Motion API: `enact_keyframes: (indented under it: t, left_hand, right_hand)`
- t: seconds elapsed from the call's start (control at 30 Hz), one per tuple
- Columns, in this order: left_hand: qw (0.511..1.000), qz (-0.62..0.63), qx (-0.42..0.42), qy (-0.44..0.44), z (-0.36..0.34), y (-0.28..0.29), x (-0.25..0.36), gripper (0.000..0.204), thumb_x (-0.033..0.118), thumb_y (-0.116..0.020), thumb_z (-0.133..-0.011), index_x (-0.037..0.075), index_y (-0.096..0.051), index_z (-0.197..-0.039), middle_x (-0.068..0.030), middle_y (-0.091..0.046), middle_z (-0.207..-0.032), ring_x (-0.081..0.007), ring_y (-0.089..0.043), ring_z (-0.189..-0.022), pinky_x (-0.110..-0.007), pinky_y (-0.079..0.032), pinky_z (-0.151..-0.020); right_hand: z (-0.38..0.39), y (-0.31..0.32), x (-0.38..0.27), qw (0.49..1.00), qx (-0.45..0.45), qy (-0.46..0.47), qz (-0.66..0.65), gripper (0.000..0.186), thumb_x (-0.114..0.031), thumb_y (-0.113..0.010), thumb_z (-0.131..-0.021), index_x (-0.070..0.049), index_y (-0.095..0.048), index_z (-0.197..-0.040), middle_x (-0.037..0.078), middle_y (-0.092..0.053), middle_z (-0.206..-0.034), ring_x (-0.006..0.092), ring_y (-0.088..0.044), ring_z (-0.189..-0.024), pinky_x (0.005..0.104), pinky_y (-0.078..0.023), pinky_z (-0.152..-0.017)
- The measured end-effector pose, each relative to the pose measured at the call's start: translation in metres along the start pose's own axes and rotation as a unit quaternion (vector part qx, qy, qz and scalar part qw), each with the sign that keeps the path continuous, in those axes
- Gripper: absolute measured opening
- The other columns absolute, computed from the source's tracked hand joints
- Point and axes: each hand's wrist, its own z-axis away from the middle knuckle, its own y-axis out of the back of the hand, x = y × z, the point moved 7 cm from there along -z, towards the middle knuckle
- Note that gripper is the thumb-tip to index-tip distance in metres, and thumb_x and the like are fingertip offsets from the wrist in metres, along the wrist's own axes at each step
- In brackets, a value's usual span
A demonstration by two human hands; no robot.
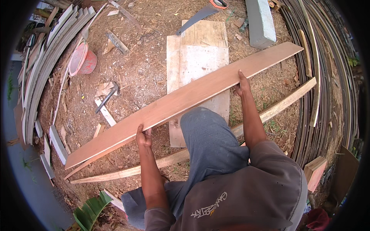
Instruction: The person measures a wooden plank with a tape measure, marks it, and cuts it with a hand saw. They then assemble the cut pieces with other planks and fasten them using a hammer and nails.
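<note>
A long, thin reddish-brown wooden board (185, 99) lies slantwise in front of me, its left end nearer and its right end farther away. My left hand (144, 137) grips the near edge left of the middle, thumb on top and fingers partly hidden beneath. Farther right, my right hand (242, 84) is closed on the same edge, also with the thumb above. Beneath the board are pale plywood pieces (204, 57) on the ground, partly covered by it and by my knee. A narrow wooden strip (162, 161) runs along the ground on the near side.
A handsaw (202, 17) rests across the plywood's far end, beside a grey block (263, 29). On the left are a hammer (107, 98), a pinkish bucket (84, 59) and stacked curved-looking planks (58, 50). Long thin strips (335, 69) are piled along the right.
</note>
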Motion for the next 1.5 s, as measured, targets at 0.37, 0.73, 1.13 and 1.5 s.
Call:
enact_keyframes:
  t: [0.37, 0.73, 1.13, 1.5]
  left_hand:
    - [0.975, 0.211, 0.027, -0.056, 0.03, 0.099, -0.04, 0.063, 0.052, -0.053, -0.103, 0.012, -0.044, -0.151, -0.0106, -0.049, -0.154, -0.0319, -0.049, -0.138, -0.057, -0.045, -0.112]
    - [0.981, 0.141, 0.13, 0.017, 0.006, 0.239, -0.083, 0.085, 0.077, -0.026, -0.098, 0.015, -0.036, -0.156, -0.006, -0.041, -0.159, -0.0293, -0.04, -0.143, -0.045, -0.042, -0.108]
    - [0.974, 0.183, 0.125, -0.046, 0.038, 0.209, -0.08, 0.085, 0.076, -0.036, -0.096, 0.017, -0.034, -0.157, -0.0075, -0.037, -0.162, -0.0317, -0.038, -0.146, -0.054, -0.035, -0.119]
    - [0.985, -0.043, 0.157, 0.053, 0.0, 0.191, -0.04, 0.075, 0.052, -0.061, -0.099, 0.005, -0.038, -0.152, -0.0134, -0.046, -0.153, -0.0332, -0.038, -0.145, -0.058, -0.037, -0.115]
  right_hand:
    - [0.096, 0.059, 0.041, 0.98, -0.106, -0.065, -0.155, 0.061, -0.022, -0.067, -0.098, -0.001, -0.039, -0.148, 0.017, -0.052, -0.145, 0.032, -0.051, -0.135, 0.0501, -0.041, -0.115]
    - [0.167, 0.07, 0.104, 0.954, -0.056, -0.261, -0.135, 0.056, -0.023, -0.058, -0.102, -0.003, -0.038, -0.15, 0.018, -0.05, -0.149, 0.0351, -0.048, -0.139, 0.0534, -0.034, -0.118]
    - [0.14, 0.096, 0.131, 0.924, -0.178, -0.269, -0.204, 0.059, -0.024, -0.062, -0.1, -0.002, -0.04, -0.149, 0.016, -0.052, -0.148, 0.0338, -0.047, -0.14, 0.0518, -0.034, -0.119]
    - [0.147, 0.08, 0.155, 0.925, -0.147, -0.349, 0.003, 0.054, -0.041, -0.057, -0.103, 0.0, -0.054, -0.137, 0.017, -0.064, -0.133, 0.0301, -0.06, -0.124, 0.045, -0.048, -0.107]
